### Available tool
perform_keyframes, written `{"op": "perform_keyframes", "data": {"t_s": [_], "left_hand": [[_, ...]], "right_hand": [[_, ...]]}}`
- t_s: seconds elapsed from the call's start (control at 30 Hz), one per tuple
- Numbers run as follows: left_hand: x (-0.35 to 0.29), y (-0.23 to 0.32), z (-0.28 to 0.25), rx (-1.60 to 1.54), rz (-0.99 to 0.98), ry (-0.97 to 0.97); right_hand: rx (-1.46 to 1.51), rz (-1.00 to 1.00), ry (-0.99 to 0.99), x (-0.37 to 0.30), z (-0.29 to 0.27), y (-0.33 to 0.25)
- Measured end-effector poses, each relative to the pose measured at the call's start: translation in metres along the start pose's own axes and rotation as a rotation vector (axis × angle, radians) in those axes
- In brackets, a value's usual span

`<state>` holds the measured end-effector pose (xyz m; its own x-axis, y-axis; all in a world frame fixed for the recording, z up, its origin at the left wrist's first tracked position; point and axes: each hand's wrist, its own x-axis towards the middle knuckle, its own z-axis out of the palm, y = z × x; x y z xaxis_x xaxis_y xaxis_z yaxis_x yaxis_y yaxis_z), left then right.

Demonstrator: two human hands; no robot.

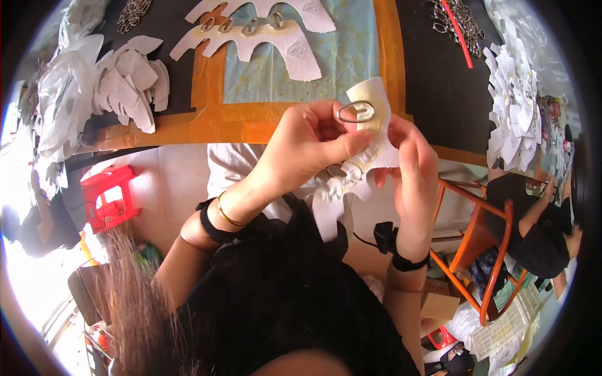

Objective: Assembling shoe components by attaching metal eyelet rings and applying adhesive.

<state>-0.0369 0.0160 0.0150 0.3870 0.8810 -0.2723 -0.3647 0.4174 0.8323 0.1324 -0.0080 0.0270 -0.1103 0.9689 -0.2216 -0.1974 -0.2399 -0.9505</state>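
Note:
A white, scalloped piece of material (382,141) is held up between both hands in front of the table's near edge. My left hand (310,141) pinches it from the left, thumb pressed just below an oval metal ring (339,116). The ring sits at a small loop near the upper end of the piece. On the right edge, my right hand (411,153) grips the same piece, with several fingers hidden behind it. Its lower end (327,216) hangs over my dark top, and another ring is partly hidden below my left thumb.
Similar white strips with rings (295,53) lie on the pale blue sheet (342,69), edged with brown tape. White pieces are stacked left (128,81) and right (511,106). Metal rings (461,31) lie beside a red stick (456,31). A red stool (113,197) and wooden chair (473,232) stand below.

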Motion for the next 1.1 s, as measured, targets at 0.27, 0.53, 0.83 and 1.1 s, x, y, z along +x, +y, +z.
{"op": "perform_keyframes", "data": {"t_s": [0.27, 0.53, 0.83, 1.1], "left_hand": [[-0.005, -0.003, 0.002, 0.125, 0.091, -0.001], [-0.002, 0.004, 0.004, -0.361, -0.019, -0.219], [0.001, -0.007, -0.005, -0.194, 0.178, -0.160], [0.003, -0.002, -0.010, -0.185, 0.145, -0.258]], "right_hand": [[-0.073, -0.069, 0.238, 0.006, 0.015, 0.009], [0.283, 0.072, 0.036, 0.003, 0.022, -0.004], [0.294, 0.143, -0.012, 0.004, 0.027, -0.010], [0.287, 0.198, 0.022, 0.006, 0.032, -0.012]]}}
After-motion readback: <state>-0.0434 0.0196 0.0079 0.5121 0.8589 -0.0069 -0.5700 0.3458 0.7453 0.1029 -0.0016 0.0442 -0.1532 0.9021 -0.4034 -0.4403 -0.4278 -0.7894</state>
